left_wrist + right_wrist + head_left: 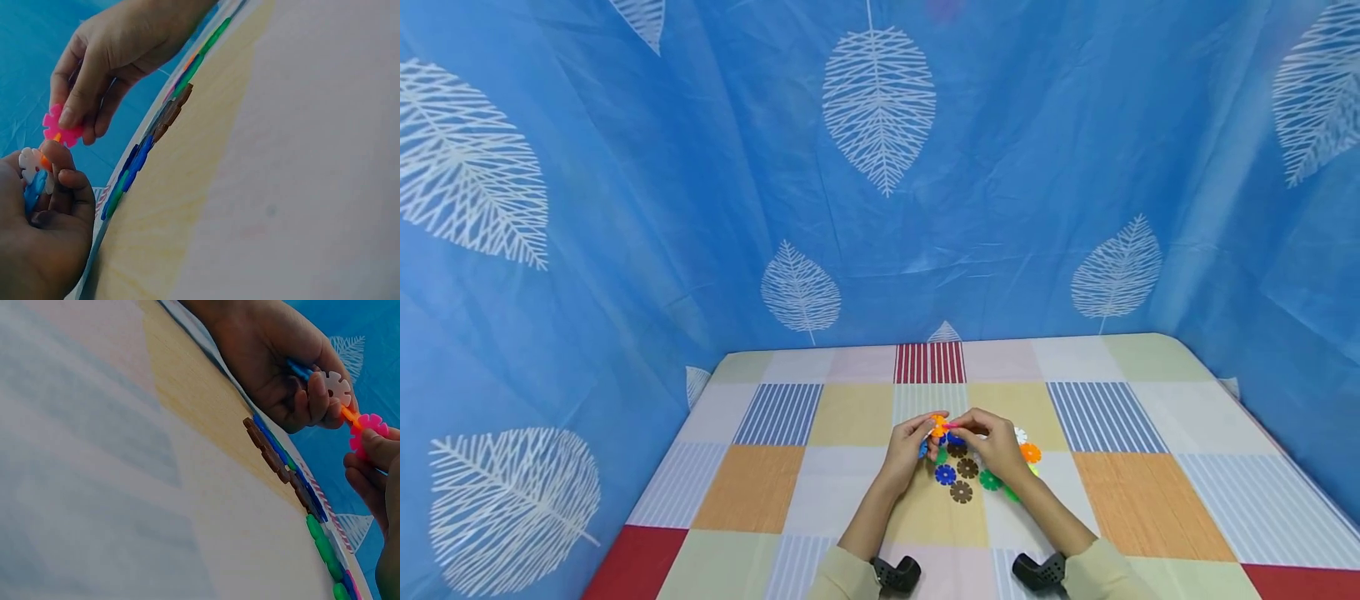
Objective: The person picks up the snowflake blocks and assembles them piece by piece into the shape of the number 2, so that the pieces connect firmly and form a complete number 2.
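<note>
Left hand (904, 450): fingers clamped on three notched plastic discs held together, a white disc (337, 390), a light-blue disc (35, 190) and an orange disc (938, 427).
Right hand (997, 443): fingers clamped on a bright pink, notched plastic disc (56, 117).
Contact point: pink disc meets orange disc between the hands, above the patchwork-patterned surface (835, 487).
Loose discs: brown discs (961, 492), dark-blue disc (945, 475) and green disc (990, 481) lie flat on the surface, near both hands.

Partly hiding a light-blue piece (300, 370) behind the left grip (281, 369); cropping the right grip (386, 453) at three o'clock in the right wrist view; cropping the left sleeve (847, 575) at six, head view.
</note>
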`<state>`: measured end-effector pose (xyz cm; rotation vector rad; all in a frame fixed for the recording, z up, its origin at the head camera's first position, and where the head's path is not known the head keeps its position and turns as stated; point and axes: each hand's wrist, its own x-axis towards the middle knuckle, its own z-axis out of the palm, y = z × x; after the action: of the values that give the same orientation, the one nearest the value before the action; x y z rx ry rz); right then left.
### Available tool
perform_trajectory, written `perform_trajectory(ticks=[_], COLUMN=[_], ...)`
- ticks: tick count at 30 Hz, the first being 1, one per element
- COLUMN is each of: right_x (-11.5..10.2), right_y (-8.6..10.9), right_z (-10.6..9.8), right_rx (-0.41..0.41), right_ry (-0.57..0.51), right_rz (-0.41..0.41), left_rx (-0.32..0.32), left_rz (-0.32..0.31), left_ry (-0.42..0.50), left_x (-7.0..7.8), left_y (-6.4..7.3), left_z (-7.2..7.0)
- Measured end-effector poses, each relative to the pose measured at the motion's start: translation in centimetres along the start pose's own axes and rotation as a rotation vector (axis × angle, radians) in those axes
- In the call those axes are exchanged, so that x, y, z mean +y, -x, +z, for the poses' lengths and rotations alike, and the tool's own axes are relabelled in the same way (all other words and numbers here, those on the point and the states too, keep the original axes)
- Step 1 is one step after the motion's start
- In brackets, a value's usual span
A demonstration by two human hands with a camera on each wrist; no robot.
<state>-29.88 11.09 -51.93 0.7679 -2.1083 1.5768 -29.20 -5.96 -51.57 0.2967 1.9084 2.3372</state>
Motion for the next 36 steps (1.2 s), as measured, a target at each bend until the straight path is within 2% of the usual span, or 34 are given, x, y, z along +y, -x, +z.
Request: perform_trajectory(ticks=[9, 16, 18, 22, 24, 32, 36], right_x=[0.5, 0.6, 0.7, 0.5, 0.4, 0.4, 0.4], right_y=[0.0, 0.3, 0.3, 0.5, 0.5, 0.4, 0.4], right_z=[0.2, -0.3, -0.4, -0.3, -0.3, -0.2, -0.1], right_rx=[-0.001, 0.13, 0.12, 0.038, 0.007, 0.003, 0.008], right_ry=[0.055, 0.166, 0.147, 0.117, 0.109, 0.115, 0.14], right_rz=[-0.041, -0.013, -0.004, 0.001, -0.012, -0.019, -0.068], left_rx=[0.025, 0.17, 0.156, 0.063, 0.039, 0.028, 0.02], left_rz=[-0.011, -0.061, -0.062, -0.058, -0.048, -0.025, -0.01], left_ry=[0.044, 0.184, 0.176, 0.14, 0.127, 0.116, 0.093], left_x=[0.0, -0.3, -0.3, -0.3, -0.4, -0.6, -0.6], left_y=[-0.1, -0.3, -0.3, -0.1, -0.1, -0.1, 0.0], left_z=[-0.3, -1.1, -1.1, -0.6, -0.4, -0.2, -0.1])
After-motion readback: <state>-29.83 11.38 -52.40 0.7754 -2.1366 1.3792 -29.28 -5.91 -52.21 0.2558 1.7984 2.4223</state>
